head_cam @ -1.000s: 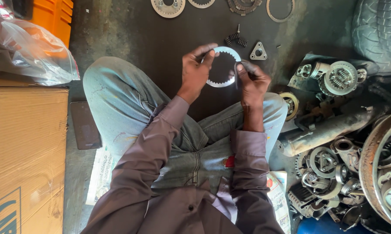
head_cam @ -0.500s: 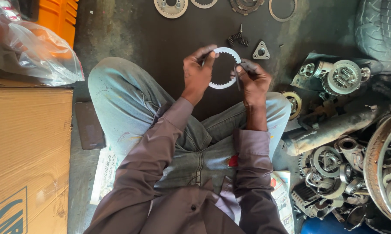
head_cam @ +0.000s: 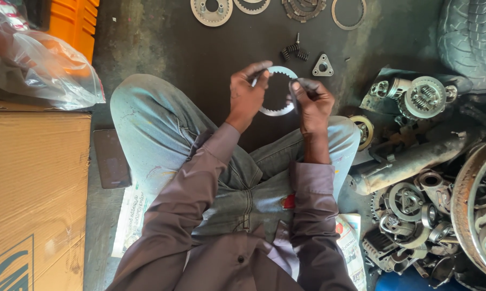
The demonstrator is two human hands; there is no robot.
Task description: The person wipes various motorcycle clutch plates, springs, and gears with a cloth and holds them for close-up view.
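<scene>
2 hands, left hand [head_cam: 247,94] and right hand [head_cam: 311,102], grip the toothed ring [head_cam: 276,110] between them.

The toothed ring [head_cam: 278,91] in my grip is thin, dull grey metal. My sleeves [head_cam: 307,215] are soft matt cloth, my jeans [head_cam: 146,124] worn denim. The floor [head_cam: 162,43] looks rough and dark. The box [head_cam: 33,194] is matt cardboard, the bag [head_cam: 38,64] glossy clear plastic.

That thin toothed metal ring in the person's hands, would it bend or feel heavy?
The toothed ring probably stays stiff: it holds its round shape between both hands. Thin and open-centred, it is likely light. Set on edge, it could roll.
</scene>
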